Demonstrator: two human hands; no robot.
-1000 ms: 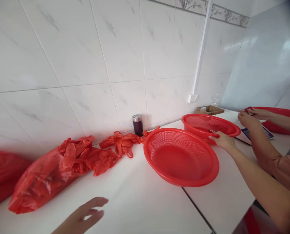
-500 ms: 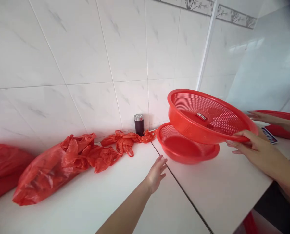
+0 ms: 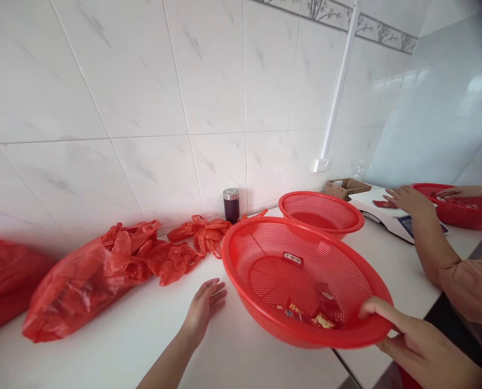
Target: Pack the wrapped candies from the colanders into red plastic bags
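The right hand [image 3: 414, 340] grips the rim of a tilted red basket [image 3: 283, 281] holding small packets [image 3: 305, 316], its thumb inside; the left hand [image 3: 205, 305], empty and loosely spread, hovers just beside it. Beyond sits a second basket [image 3: 321, 212]; far right, a co-worker's hand [image 3: 411, 200] reaches over a scale [image 3: 386, 216].

On the left, a big puffy red bag [image 3: 79, 292] lies on the white table [image 3: 111, 351]. Crumpled red bags [image 3: 176, 262] lie beside it. A dark cup [image 3: 231, 209] with a shiny lid stands by the wall [image 3: 143, 97]. Far right are a brown box [image 3: 352, 189] and a white scale [image 3: 370, 204].
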